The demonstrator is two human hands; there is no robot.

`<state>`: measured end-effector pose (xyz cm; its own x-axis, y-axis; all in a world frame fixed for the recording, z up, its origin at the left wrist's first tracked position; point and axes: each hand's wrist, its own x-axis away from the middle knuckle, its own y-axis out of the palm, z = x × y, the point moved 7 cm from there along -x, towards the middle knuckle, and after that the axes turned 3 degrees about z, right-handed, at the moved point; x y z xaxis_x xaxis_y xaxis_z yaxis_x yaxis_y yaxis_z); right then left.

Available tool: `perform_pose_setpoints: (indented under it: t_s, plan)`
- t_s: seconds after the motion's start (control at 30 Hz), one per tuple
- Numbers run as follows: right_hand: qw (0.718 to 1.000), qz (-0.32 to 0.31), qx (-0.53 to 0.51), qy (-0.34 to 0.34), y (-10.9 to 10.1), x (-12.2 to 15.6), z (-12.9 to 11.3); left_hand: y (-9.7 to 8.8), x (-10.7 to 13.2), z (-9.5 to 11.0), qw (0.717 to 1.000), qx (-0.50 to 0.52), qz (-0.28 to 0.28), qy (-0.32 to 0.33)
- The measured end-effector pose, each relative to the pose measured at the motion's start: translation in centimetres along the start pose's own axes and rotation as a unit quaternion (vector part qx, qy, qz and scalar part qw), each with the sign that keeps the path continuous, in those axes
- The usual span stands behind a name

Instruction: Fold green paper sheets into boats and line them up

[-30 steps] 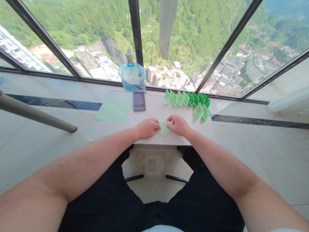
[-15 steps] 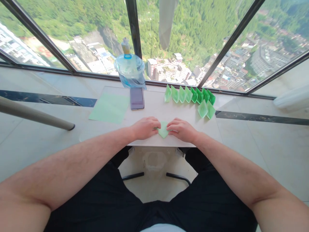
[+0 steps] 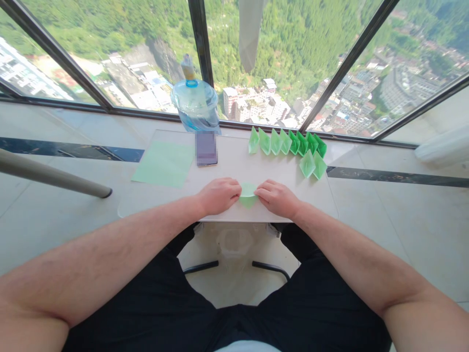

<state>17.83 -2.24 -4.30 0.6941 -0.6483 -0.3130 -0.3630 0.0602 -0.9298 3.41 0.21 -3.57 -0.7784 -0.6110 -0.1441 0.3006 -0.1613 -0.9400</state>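
Between my hands, near the table's front edge, is a small folded piece of light green paper [image 3: 248, 191]. My left hand [image 3: 222, 195] pinches its left end, fingers closed. Its right end is pinched by my right hand [image 3: 276, 198], with the thumb and fingers together. The paper looks drawn out sideways, with a crease across it and a pointed part below. Beyond my right hand stand several folded paper boats [image 3: 275, 142], light green to darker green, in a row. Two more paper boats [image 3: 312, 165] sit in front of the row's right end.
Light green paper sheets [image 3: 163, 164] lie flat on the white table [image 3: 234, 166] at the left. A phone [image 3: 206, 148] lies beside them. Behind it a large water bottle [image 3: 196, 105] stands by the window. A grey pole [image 3: 54, 173] slants in from the left.
The folded paper has gone from a downward-pointing diamond shape to a wider form with a crosswise crease. Both hands stay at its ends, their fingers shifted slightly.
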Motion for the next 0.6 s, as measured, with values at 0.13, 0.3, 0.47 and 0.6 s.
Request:
perform_pose_setpoints:
  t_s: [0.13,0.3,0.47,0.6]
  plan:
    - [0.999,0.012,0.024,0.021,-0.1,0.0,0.2,0.2,0.0,0.0,1.0,-0.012,0.012,-0.007]
    - [0.997,0.001,0.047,0.062,0.0,0.2,0.9,0.3,0.1,-0.3,0.999,-0.012,0.023,-0.029]
    - [0.996,0.005,0.045,0.074,-0.1,0.3,1.2,0.0,0.3,-0.6,0.998,0.007,0.045,-0.044]
    - [0.996,0.001,0.041,0.076,-0.1,0.3,1.3,0.0,0.4,-0.8,0.997,0.018,0.038,-0.065]
